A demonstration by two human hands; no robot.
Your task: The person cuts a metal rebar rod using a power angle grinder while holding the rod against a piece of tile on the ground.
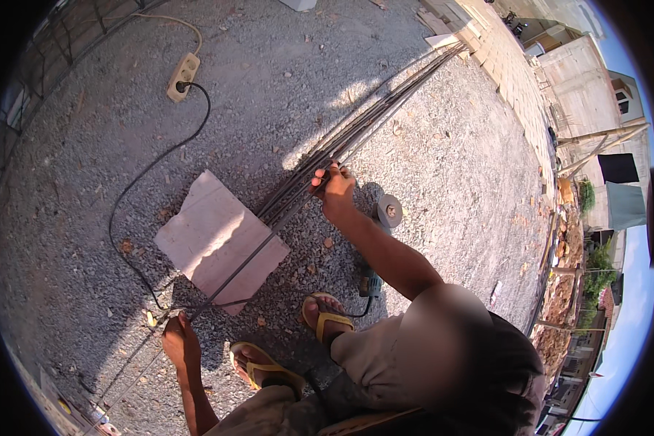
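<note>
A bundle of long, thin, dark steel reinforcing rods (320, 171) is seen laid diagonally across a gravel yard, propped partway along on a pale pink rectangular concrete block (211, 236) and running from the lower left towards a block wall (509, 65) at the upper right. The bundle is held at two places by a crouching person: the right hand (334, 185) is closed over the rods just beyond the block, fingers wrapped across the top, with the arm stretched almost straight forward; the left hand (178, 338) is lowered to the near ends of the rods beside the block, though whether that grip is fully closed cannot be told. The rods are judged to be heavy as a bundle, rigid along short spans yet springy over their length, rough-surfaced rather than slippery, and best taken well apart, as here, so that sagging is limited. An angle grinder with a grey disc (381, 240) is left on the gravel just beside the right forearm, its black cable (145, 174) traced back to a cream extension socket (183, 75). Yellow-strapped sandals (327, 316) are worn.
</note>
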